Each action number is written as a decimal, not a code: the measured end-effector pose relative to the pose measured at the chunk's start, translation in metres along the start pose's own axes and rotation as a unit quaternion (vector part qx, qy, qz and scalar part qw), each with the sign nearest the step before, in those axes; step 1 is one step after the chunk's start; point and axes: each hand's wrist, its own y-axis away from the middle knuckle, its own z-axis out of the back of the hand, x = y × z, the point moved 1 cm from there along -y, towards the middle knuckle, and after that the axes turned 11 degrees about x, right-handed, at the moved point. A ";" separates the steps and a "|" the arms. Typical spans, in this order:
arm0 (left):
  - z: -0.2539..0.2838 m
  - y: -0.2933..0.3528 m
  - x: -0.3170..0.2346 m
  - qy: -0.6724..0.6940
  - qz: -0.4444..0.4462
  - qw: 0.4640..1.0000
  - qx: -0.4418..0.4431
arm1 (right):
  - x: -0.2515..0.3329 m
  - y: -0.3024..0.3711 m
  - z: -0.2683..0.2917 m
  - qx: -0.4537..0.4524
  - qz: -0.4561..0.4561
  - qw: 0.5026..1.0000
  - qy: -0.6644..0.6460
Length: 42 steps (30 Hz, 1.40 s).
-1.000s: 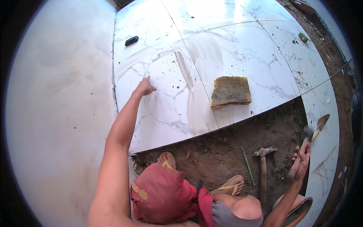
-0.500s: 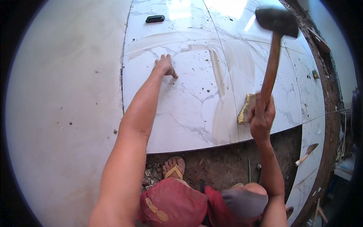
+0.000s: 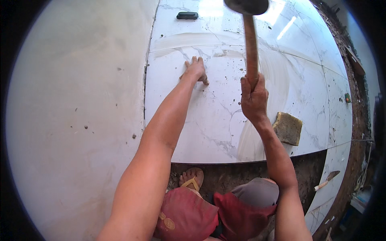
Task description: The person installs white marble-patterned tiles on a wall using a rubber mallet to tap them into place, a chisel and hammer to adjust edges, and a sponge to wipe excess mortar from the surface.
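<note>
- The right hand [image 3: 253, 96] is closed in a fist around the wooden handle of a mallet [image 3: 250, 36], gripping it low on the shaft.
- The mallet stands nearly upright above the floor, its dark rounded head at the top edge of the view, over the far part of the marble-patterned tile [image 3: 217, 116].
- The left hand [image 3: 196, 69] lies open and flat on that tile near its far edge, fingers spread narrowly and pressing on the surface, holding nothing.
- Both forearms come up from the lower edge, the left one stretched long across the tile, the right one raised.
- The tile is white with grey veins, smeared with pale streaks; its near edge ends at a strip of bare brown soil [image 3: 225, 174].
- A brownish sponge [image 3: 288, 128] rests on the tiled floor just right of the right wrist.
- A small black object [image 3: 187, 15] lies on a farther tile, well apart from the hands.
- A trowel [image 3: 327, 180] with a pale handle lies to the right, by the soil strip.
- A foot in a yellow-strapped sandal [image 3: 192, 179] stands on the soil, with red-clothed knees just below it.
- A plain pale wall [image 3: 76, 120] fills the left side.
</note>
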 end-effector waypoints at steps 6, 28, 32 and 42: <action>-0.011 -0.017 0.009 -0.043 -0.041 0.998 -0.024 | -0.104 0.028 -0.022 0.088 -0.061 0.986 0.129; 0.002 0.004 0.009 -0.169 -0.051 0.984 -0.032 | -0.080 0.039 0.016 0.125 -0.161 0.975 0.092; 0.000 0.011 0.003 -0.134 -0.059 0.989 -0.021 | -0.065 0.047 0.020 0.114 -0.177 0.975 0.064; 0.001 0.005 0.004 -0.138 -0.055 0.988 -0.028 | -0.064 0.034 0.049 -0.056 -0.146 0.987 0.034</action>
